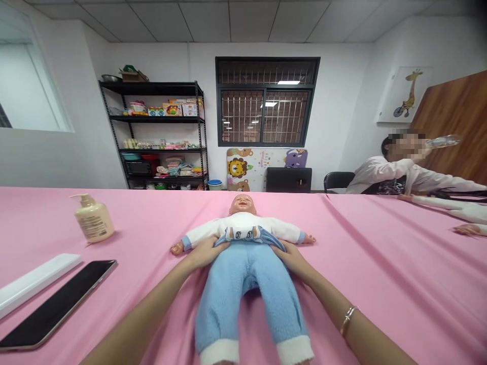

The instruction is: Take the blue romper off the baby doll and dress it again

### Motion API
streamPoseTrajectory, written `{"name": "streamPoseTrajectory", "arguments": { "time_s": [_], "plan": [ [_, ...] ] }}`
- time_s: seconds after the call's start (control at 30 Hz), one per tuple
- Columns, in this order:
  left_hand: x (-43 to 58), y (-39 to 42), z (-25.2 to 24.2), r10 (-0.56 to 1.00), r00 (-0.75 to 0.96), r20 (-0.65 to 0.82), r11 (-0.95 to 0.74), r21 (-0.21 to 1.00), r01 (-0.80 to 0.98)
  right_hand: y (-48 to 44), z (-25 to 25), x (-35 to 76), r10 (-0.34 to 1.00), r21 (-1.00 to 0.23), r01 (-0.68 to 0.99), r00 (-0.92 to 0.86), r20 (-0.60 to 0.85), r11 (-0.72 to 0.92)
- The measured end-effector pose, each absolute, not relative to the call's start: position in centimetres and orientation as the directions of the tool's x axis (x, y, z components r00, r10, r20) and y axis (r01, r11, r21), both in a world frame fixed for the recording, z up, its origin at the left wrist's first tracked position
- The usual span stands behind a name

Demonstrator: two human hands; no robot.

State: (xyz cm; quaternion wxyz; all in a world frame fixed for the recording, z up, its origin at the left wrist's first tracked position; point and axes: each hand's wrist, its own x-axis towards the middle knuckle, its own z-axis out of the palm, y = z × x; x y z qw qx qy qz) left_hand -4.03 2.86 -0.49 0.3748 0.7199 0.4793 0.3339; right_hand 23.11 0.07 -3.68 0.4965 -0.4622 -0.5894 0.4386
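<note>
A baby doll (243, 223) lies on its back on the pink cloth, head away from me, in a white top and light blue fleece trousers (247, 294). My left hand (205, 252) grips the trousers' waistband at the doll's left side of the picture. My right hand (291, 256), with a bracelet on its wrist, grips the waistband on the other side. Both hands have fingers curled round the fabric at the doll's waist.
A pump bottle (93, 219) stands at the left, with a dark phone (57, 304) and a white flat bar (36, 279) nearer me. Another person (395, 170) sits at the far right with another doll's limbs (464, 218) on the cloth. Shelves and chairs stand behind.
</note>
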Motion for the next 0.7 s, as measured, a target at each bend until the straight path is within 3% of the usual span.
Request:
{"name": "streamPoseTrajectory", "arguments": {
  "time_s": [0.1, 0.17, 0.27, 0.37, 0.47, 0.57, 0.7],
  "plan": [
    [-3.6, 2.4, -0.4, 0.939, 0.342, 0.027, -0.063, 0.994, 0.094, -0.2, -3.6, 22.3, 0.997, -0.980, -0.185, 0.003, 0.076, 0.075],
    [-3.1, 2.0, -0.5, 0.952, 0.306, -0.024, 0.071, 0.987, -0.144, -0.4, -3.2, 22.0, 0.998, -0.913, -0.406, 0.036, -0.057, -0.038],
    [-2.4, 1.3, -0.5, 0.951, 0.296, -0.088, 0.171, 0.949, -0.266, -0.8, -2.4, 21.6, 0.972, -0.797, -0.584, 0.058, -0.230, -0.154],
    [-2.4, 0.8, 0.1, 0.945, 0.322, -0.060, 0.134, 0.968, -0.214, -1.0, -2.0, 21.6, 0.959, -0.749, -0.631, 0.026, -0.282, -0.203],
    [-3.2, 1.2, 0.7, 0.900, 0.426, 0.092, -0.108, 0.994, 0.014, -0.8, -2.5, 22.1, 0.968, -0.740, -0.642, -0.011, -0.250, -0.198],
    [-4.3, 2.3, 0.7, 0.814, 0.568, 0.127, -0.293, 0.933, 0.211, -0.3, -3.0, 23.4, 0.983, -0.783, -0.596, -0.087, -0.159, -0.179],
    [-5.3, 3.5, 0.0, 0.853, 0.499, 0.151, -0.247, 0.960, 0.132, -0.2, -2.0, 25.5, 0.990, -0.890, -0.447, -0.137, -0.037, -0.095]
  ]
}}
